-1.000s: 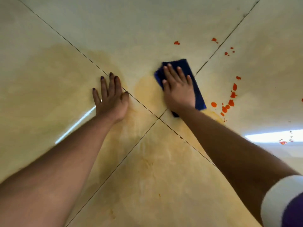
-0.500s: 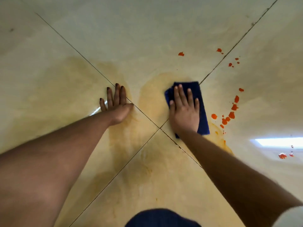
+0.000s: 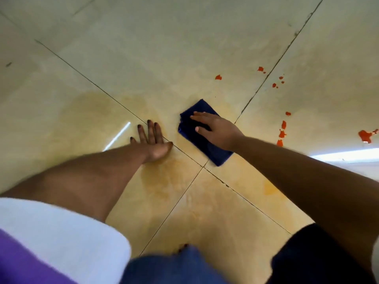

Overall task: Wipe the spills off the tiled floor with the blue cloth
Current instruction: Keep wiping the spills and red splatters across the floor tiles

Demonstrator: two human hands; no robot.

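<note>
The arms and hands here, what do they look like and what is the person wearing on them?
Both forearms are bare. The left hand has dark-painted nails on its fingers; the right hand shows pale, unpainted nails. No rings, watch or gloves show. At the left upper arm sits a short sleeve, purple with a broad white cuff. The right arm's sleeve is out of view.

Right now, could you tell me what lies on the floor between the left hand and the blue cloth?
In the head view, only yellow-smeared tile and a dark grout line separate the left hand from the blue cloth.
</note>
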